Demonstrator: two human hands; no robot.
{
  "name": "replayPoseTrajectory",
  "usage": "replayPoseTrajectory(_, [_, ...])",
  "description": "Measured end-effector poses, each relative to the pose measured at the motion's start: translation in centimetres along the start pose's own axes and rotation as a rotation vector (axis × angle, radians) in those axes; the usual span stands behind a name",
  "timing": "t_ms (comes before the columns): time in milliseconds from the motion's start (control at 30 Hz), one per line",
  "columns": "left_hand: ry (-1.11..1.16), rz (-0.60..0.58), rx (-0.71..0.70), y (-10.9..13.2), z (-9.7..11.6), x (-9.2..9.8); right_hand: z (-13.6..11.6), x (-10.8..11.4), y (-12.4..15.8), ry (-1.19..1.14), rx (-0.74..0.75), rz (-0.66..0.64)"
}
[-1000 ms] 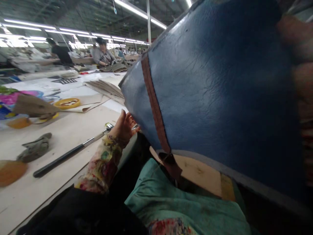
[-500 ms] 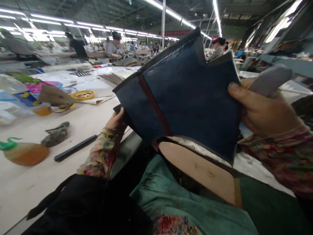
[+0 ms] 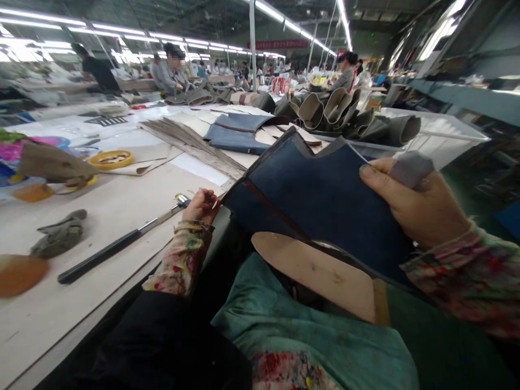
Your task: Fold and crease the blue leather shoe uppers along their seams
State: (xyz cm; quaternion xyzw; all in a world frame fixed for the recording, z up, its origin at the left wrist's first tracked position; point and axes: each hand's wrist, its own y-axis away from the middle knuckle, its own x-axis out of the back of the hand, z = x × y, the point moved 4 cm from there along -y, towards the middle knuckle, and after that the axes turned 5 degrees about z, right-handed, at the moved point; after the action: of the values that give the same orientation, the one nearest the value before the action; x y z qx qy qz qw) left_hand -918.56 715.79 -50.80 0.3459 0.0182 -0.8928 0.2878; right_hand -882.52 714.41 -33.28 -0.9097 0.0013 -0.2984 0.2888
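Observation:
My hands hold a dark blue leather boot upper (image 3: 312, 211) with a narrow brown seam strip across it. My right hand (image 3: 414, 203) grips its right side, the thumb pressed on the leather below a grey thumb cover (image 3: 411, 169). My left hand (image 3: 201, 207) curls at the upper's left edge, close to the head of a black-handled hammer (image 3: 109, 252) lying on the table. A tan sole piece (image 3: 312, 272) sticks out under the upper, partly hidden by it.
A teal cloth (image 3: 300, 325) covers my lap. On the cream table (image 3: 93, 303) lie a grey rag (image 3: 59, 234), blue uppers (image 3: 239, 132) and a bundle of strips (image 3: 190, 143). A plastic bin (image 3: 442, 135) holds rolled boot shafts. Co-workers (image 3: 173, 73) sit further back.
The upper has dropped lower and further from my view, uncovering the table and bin behind it. My right hand has come into view on it since the oldest frame, and the upper now tilts more.

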Motion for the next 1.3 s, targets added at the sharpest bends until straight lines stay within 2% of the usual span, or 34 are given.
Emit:
replayPoseTrajectory(67, [-0.068,0.004,0.013,0.2,0.2,-0.3,-0.9,-0.2,0.0,0.029,0.079,0.06])
replayPoseTrajectory(133, [-0.186,0.025,0.102,1.2,-1.3,0.1,-1.9,-0.6,0.0,0.059,0.159,0.089])
replayPoseTrajectory(233, [-0.357,0.036,0.324,3.4,-6.1,1.6,-3.0,-1.6,-0.6,0.064,0.241,0.096])
replayPoseTrajectory(333, [-0.394,-0.033,0.502,5.1,-11.3,2.7,-3.9,-2.5,-1.4,0.05,0.286,0.059])
replayPoseTrajectory(400, [-0.37,-0.096,0.552,5.6,-13.7,2.4,-4.9,-3.1,-1.8,0.043,0.325,0.011])
replayPoseTrajectory(467, [-0.312,-0.169,0.538,5.5,-14.8,1.3,-6.3,-3.5,-1.9,0.039,0.363,-0.033])
replayPoseTrajectory(533, [-0.247,-0.233,0.493,5.1,-14.9,-0.1,-7.7,-3.5,-1.8,0.045,0.385,-0.064])
replayPoseTrajectory(633, [-0.165,-0.258,0.399,3.9,-13.1,-1.8,-8.9,-2.9,-1.7,0.087,0.401,-0.048])
replayPoseTrajectory(700, [-0.103,-0.242,0.295,2.9,-10.6,-2.4,-8.8,-2.1,-1.7,0.138,0.401,0.028])
replayPoseTrajectory(867, [0.063,-0.178,-0.127,1.1,-1.4,-2.0,-6.8,0.0,-1.8,0.213,0.301,0.255])
replayPoseTrajectory(967, [0.047,-0.198,-0.185,1.4,1.3,-1.5,-5.9,0.4,-1.6,0.302,0.232,0.328])
replayPoseTrajectory(1067, [0.023,-0.18,-0.155,2.2,0.8,-0.9,-5.4,0.2,-1.2,0.3,0.207,0.34])
replayPoseTrajectory(1167, [0.012,-0.174,-0.079,3.2,-1.4,0.1,-5.1,-0.2,-0.7,0.223,0.241,0.241])
replayPoseTrajectory(1300, [-0.111,-0.27,0.196,4.9,-5.8,1.8,-4.2,0.2,0.6,0.19,0.285,0.068])
